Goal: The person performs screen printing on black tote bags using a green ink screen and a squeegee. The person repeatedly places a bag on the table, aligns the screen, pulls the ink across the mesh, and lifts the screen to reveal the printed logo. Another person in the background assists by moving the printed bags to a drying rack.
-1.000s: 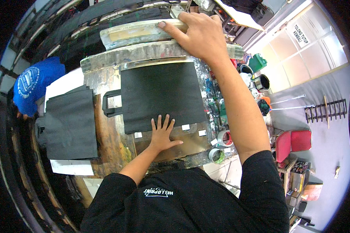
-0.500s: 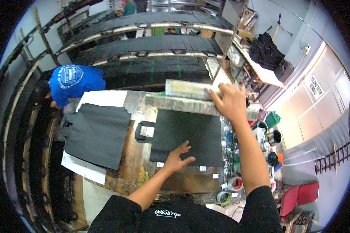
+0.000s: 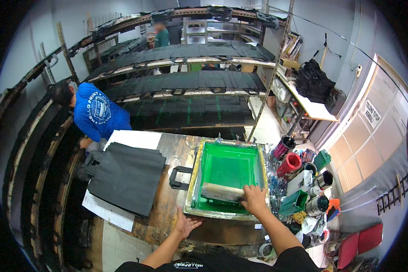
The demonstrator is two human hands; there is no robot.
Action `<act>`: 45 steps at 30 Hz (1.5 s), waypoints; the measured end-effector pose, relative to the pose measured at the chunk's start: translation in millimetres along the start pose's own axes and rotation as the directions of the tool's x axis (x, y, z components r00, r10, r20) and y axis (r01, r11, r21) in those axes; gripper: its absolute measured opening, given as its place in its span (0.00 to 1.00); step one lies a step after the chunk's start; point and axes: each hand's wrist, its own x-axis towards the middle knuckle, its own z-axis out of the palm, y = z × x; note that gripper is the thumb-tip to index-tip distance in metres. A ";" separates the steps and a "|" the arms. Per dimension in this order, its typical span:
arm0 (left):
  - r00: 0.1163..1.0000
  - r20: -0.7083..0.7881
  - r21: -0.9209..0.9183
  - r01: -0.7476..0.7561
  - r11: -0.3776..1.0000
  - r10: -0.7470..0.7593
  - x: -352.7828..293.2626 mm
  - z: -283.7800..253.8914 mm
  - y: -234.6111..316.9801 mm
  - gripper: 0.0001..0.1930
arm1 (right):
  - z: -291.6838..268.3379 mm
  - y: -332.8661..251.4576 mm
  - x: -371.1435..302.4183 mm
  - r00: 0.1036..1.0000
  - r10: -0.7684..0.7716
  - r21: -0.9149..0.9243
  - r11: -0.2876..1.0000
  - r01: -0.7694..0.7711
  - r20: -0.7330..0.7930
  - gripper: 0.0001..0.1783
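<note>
A green-meshed screen printing frame (image 3: 262, 165) lies flat on the worktable. A black fabric bag lies beneath it, mostly hidden; its loop handle (image 3: 180, 185) sticks out past the frame's left side. My right hand (image 3: 255, 200) grips the right end of a squeegee (image 3: 220, 191), which rests inside the frame toward its near edge. Close to the near left corner of the frame is my left hand (image 3: 185, 225), palm partly turned up, fingers spread and holding nothing. Whether its fingertips touch the frame I cannot tell.
Left of the frame, a stack of black bags (image 3: 127, 177) sits on white sheets. Ink pots, a red cup (image 3: 290, 164) and a green container (image 3: 294, 202) crowd the right side. Racks of black bags (image 3: 190, 79) stand beyond; a person in blue (image 3: 100, 111) bends at the left.
The screen frame has come down flat over the black bag from its raised position. My right hand moved nearer with the squeegee; my left hand left the bag for the frame's near left corner.
</note>
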 end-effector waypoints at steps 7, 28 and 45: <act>0.998 -0.068 0.036 0.017 0.999 -0.014 12.1 -2.4 -13.4 0.64 | 7.8 -9.6 -17.5 0.980 -0.043 0.048 0.998 0.034 0.195 0.34; 0.984 -0.163 0.089 0.088 0.992 -0.072 11.7 -1.3 -19.1 0.61 | 107.9 79.6 184.1 0.999 -0.045 -0.124 0.991 0.043 -0.018 0.38; 0.946 -0.210 0.783 0.313 0.538 -0.246 56.5 -18.9 47.9 0.49 | 98.3 123.6 252.4 0.996 -0.022 0.002 1.000 0.022 -0.088 0.37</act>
